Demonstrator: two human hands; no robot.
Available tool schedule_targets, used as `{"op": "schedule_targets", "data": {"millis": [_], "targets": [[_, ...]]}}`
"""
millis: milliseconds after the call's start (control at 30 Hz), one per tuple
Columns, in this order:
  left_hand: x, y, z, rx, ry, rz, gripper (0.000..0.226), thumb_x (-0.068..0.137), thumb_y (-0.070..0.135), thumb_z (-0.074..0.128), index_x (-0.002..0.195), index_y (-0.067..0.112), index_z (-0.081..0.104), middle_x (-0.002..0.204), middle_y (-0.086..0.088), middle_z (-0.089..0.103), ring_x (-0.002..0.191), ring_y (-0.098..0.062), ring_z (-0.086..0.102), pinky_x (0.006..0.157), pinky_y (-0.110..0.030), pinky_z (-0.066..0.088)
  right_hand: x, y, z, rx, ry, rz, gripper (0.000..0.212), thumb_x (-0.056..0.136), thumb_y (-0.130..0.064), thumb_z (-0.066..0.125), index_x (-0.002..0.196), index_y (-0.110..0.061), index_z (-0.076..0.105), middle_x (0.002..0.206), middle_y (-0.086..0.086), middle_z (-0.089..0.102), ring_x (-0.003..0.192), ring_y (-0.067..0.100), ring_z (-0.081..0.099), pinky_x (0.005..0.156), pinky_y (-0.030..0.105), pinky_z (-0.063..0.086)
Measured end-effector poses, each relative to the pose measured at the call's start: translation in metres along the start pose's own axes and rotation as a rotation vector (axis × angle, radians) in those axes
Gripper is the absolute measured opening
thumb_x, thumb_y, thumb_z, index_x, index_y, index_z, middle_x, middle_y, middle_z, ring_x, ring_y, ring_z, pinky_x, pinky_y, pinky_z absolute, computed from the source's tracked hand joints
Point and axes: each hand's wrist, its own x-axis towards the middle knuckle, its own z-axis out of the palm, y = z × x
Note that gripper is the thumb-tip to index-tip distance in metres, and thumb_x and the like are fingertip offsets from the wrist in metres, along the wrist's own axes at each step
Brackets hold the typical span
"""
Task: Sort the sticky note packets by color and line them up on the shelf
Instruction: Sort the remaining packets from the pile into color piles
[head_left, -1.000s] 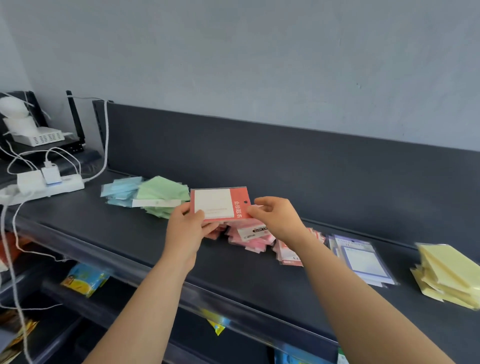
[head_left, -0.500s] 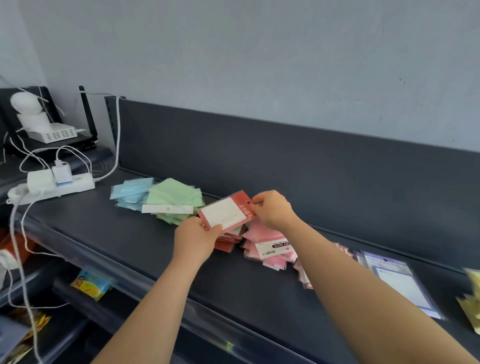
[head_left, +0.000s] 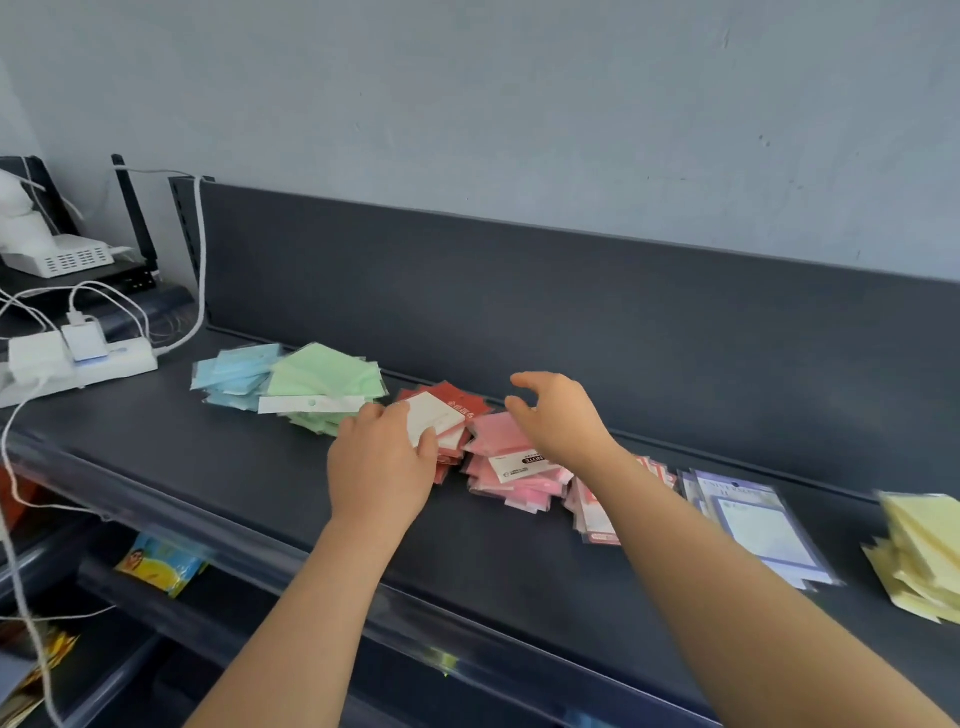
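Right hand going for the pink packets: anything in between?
Nothing visible. The right hand hovers open directly over the pink packet pile, with no object between them. The left hand holds a red packet beside it, clear of that path.

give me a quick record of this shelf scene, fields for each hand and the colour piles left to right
left hand: grips the top red packet, which lies on the red pile
right hand: fingers spread, holds nothing, above the pink pile
piles left to right: blue pile, green pile, red pile, pink pile, red-edged pile, purple pile, yellow pile
surface: dark shelf
left of piles: white power strip with cables plugged in
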Motion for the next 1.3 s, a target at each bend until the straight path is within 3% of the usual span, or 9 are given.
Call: {"op": "schedule_targets", "data": {"millis": [133, 267, 433, 667, 800, 1100, 1300], "targets": [[-0.012, 0.026, -0.001, -0.032, 0.049, 0.177, 0.032, 0.093, 0.031, 0.056, 0.116, 0.011, 0.065, 0.109, -0.010, 0.064, 0.098, -0.032, 0.056, 0.077, -0.041, 0.046, -0.036, 0.012, -0.021, -0.123, 0.110, -0.036, 0.039, 0.098, -0.022, 0.047, 0.134, -0.009, 0.053, 0.134, 0.006, 0.057, 0.124, 0.027, 0.049, 0.101, 0.029, 0.036], [-0.036, 0.066, 0.005, -0.069, 0.016, 0.300, 0.034, 0.092, 0.030, 0.058, 0.120, 0.012, 0.064, 0.111, -0.010, 0.065, 0.099, -0.035, 0.056, 0.081, -0.043, 0.045, -0.078, 0.035, -0.047, -0.243, 0.186, 0.012, 0.031, 0.096, -0.018, 0.048, 0.117, 0.003, 0.058, 0.117, 0.015, 0.063, 0.112, 0.035, 0.051, 0.094, 0.027, 0.034], [-0.076, 0.127, 0.019, -0.184, -0.030, 0.420, 0.038, 0.094, 0.031, 0.054, 0.126, 0.013, 0.062, 0.124, -0.008, 0.063, 0.116, -0.030, 0.054, 0.095, -0.040, 0.042, -0.141, 0.078, -0.092, -0.307, 0.227, 0.089, 0.037, 0.098, -0.022, 0.047, 0.131, -0.007, 0.054, 0.130, 0.005, 0.059, 0.119, 0.027, 0.049, 0.099, 0.026, 0.032], [-0.154, 0.234, 0.040, -0.278, -0.107, 0.580, 0.031, 0.093, 0.030, 0.056, 0.117, 0.011, 0.065, 0.108, -0.009, 0.066, 0.096, -0.034, 0.058, 0.080, -0.039, 0.044, -0.241, 0.161, -0.162, -0.340, 0.277, 0.282, 0.032, 0.096, -0.025, 0.050, 0.121, -0.007, 0.058, 0.124, 0.005, 0.062, 0.111, 0.026, 0.053, 0.089, 0.036, 0.043], [-0.211, 0.302, 0.052, -0.325, -0.176, 0.635, 0.025, 0.092, 0.032, 0.055, 0.104, 0.013, 0.067, 0.098, -0.005, 0.065, 0.090, -0.031, 0.057, 0.074, -0.038, 0.044, -0.304, 0.210, -0.209, -0.385, 0.292, 0.344, 0.037, 0.098, -0.027, 0.049, 0.131, -0.010, 0.053, 0.134, 0.003, 0.057, 0.121, 0.025, 0.049, 0.100, 0.029, 0.034], [-0.320, 0.434, 0.087, -0.388, -0.350, 0.721, 0.041, 0.096, 0.037, 0.050, 0.131, 0.017, 0.056, 0.121, -0.002, 0.061, 0.110, -0.027, 0.053, 0.089, -0.038, 0.045, -0.420, 0.313, -0.288, -0.413, 0.362, 0.510, 0.042, 0.097, -0.023, 0.051, 0.139, -0.017, 0.049, 0.138, 0.003, 0.054, 0.125, 0.025, 0.048, 0.102, 0.030, 0.036], [-0.348, 0.487, 0.115, -0.293, -0.484, 0.746, 0.039, 0.096, 0.039, 0.049, 0.124, 0.015, 0.059, 0.123, -0.004, 0.058, 0.111, -0.026, 0.052, 0.087, -0.037, 0.048, -0.465, 0.369, -0.318, -0.379, 0.360, 0.664, 0.046, 0.098, -0.028, 0.049, 0.141, -0.013, 0.047, 0.145, 0.003, 0.048, 0.132, 0.023, 0.044, 0.107, 0.030, 0.032]]}}
